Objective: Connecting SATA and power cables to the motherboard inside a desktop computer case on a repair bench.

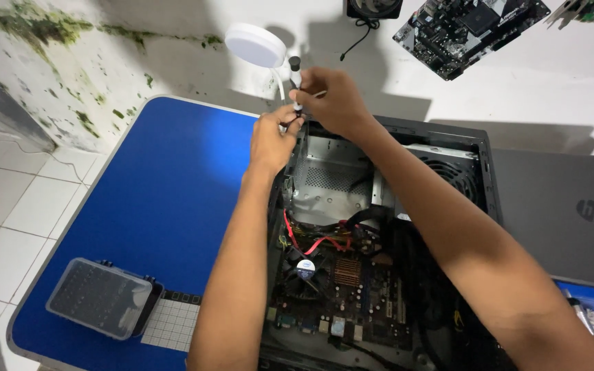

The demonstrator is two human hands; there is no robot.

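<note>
Screwdriver (295,81), slim with black cap, stands upright in right hand (337,102).

Matt blue table (152,206), bare metal computer case (331,172), clear plastic box (101,297), matt grey laptop (558,213)

Two hands, the left hand (274,141) and the right hand (331,102), meet at twelve o'clock above one open computer case (379,240). One screwdriver (295,79), one white lamp (256,45) and one laptop (558,213) at three o'clock show. One clear plastic box (101,297) lies at eight o'clock on one blue desk (166,199), with two circuit boards hung on the wall: a dark one (469,31) and a green one (582,10).
</note>
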